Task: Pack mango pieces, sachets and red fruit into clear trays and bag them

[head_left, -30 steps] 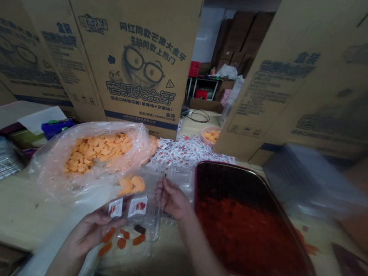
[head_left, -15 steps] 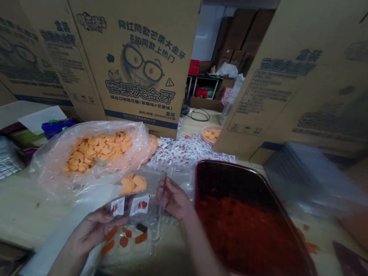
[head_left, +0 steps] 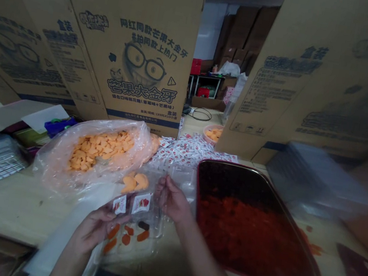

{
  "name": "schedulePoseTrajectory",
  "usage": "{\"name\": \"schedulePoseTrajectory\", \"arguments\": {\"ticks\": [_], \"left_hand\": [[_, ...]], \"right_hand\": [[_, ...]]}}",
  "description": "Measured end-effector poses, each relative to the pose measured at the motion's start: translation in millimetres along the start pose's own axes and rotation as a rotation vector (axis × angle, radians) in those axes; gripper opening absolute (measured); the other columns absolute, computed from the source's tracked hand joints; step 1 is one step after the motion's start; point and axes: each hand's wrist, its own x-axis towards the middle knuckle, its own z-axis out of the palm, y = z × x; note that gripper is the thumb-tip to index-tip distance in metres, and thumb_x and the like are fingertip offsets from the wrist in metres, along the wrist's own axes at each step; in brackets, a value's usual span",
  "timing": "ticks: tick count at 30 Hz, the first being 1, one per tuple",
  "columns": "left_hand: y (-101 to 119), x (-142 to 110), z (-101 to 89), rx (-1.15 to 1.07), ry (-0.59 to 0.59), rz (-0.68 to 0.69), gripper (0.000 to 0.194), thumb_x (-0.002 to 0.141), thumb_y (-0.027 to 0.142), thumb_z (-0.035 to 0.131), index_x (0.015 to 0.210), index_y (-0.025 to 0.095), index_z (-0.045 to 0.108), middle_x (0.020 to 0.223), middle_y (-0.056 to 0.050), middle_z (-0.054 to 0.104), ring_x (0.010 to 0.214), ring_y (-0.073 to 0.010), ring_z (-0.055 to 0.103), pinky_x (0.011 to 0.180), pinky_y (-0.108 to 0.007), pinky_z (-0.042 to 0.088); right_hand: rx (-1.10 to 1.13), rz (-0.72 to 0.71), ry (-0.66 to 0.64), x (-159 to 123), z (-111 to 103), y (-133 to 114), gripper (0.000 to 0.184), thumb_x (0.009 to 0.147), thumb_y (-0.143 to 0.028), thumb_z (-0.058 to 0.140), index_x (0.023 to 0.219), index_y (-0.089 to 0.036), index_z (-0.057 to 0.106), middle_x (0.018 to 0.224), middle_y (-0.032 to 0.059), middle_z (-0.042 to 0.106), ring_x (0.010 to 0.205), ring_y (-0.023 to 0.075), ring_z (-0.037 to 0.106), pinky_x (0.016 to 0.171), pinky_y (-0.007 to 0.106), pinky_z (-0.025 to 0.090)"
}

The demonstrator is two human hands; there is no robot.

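The left hand (head_left: 97,229) has its grip closed on the near edge of a clear plastic tray (head_left: 153,231); the right hand (head_left: 171,199) touches the tray's right side, fingers spread, hold unclear. The tray's long axis runs away from the person. Inside lie two sachets (head_left: 141,203) and orange gummy pieces (head_left: 125,239). A plastic bag (head_left: 55,165) of similar pieces sits just beside it on the counter (head_left: 12,200).

Tall cartons (head_left: 125,46) flank gap; white wall (head_left: 209,28), apparently small shelf (head_left: 204,85) beyond.
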Motion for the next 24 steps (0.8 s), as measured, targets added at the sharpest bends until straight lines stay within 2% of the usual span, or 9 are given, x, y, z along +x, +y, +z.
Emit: {"name": "schedulePoseTrajectory", "arguments": {"ticks": [3,9,13,19,24], "left_hand": [[0.3,0.2,-0.5,-0.006,0.013,-0.010,0.044,0.053,-0.007,0.062,0.089,0.017,0.068,0.100,-0.004,0.072,0.094,-0.0252,0.067,0.089,-0.037,0.053],[-1.5,1.4,-1.4,-0.024,0.091,0.005,0.042,0.053,-0.009,0.060,0.088,0.013,0.067,0.099,-0.008,0.072,0.095,-0.0273,0.066,0.089,-0.041,0.053],[-1.3,2.1,-1.9,-0.035,0.045,-0.008,0.047,0.053,-0.012,0.058,0.092,0.012,0.067,0.106,-0.008,0.070,0.100,-0.0279,0.065,0.089,-0.040,0.053],[-2.8,4.4,-6.5,-0.066,-0.068,-0.016,0.047,0.056,-0.010,0.058,0.093,0.017,0.068,0.111,-0.007,0.068,0.108,-0.0285,0.060,0.092,-0.037,0.051],[-2.1,4.1,-7.2,-0.064,-0.057,-0.031,0.048,0.054,-0.009,0.061,0.093,0.019,0.069,0.109,-0.004,0.069,0.105,-0.0276,0.062,0.092,-0.037,0.051]], "right_hand": [[0.147,0.062,0.042,-1.2,2.1,0.1,0.019,0.071,-0.021,0.077,0.076,-0.018,0.059,0.064,-0.0063,0.059,0.056,0.0063,0.054,0.052,0.016,0.045],[0.160,0.039,0.057,-1.2,1.6,2.5,0.016,0.074,-0.018,0.075,0.076,-0.017,0.059,0.064,-0.0061,0.059,0.056,0.0063,0.054,0.054,0.017,0.046],[0.124,0.023,0.062,-1.1,-0.8,2.7,0.014,0.077,-0.019,0.072,0.076,-0.017,0.058,0.065,-0.0059,0.059,0.055,0.0061,0.055,0.054,0.017,0.047],[0.170,0.080,0.049,-2.7,1.2,1.7,0.014,0.077,-0.017,0.071,0.076,-0.018,0.057,0.064,-0.0063,0.059,0.056,0.0061,0.055,0.052,0.016,0.046],[0.104,0.018,0.090,-2.2,-0.6,2.8,0.014,0.075,-0.018,0.073,0.078,-0.017,0.058,0.065,-0.0049,0.060,0.055,0.0071,0.055,0.052,0.017,0.046]]}}
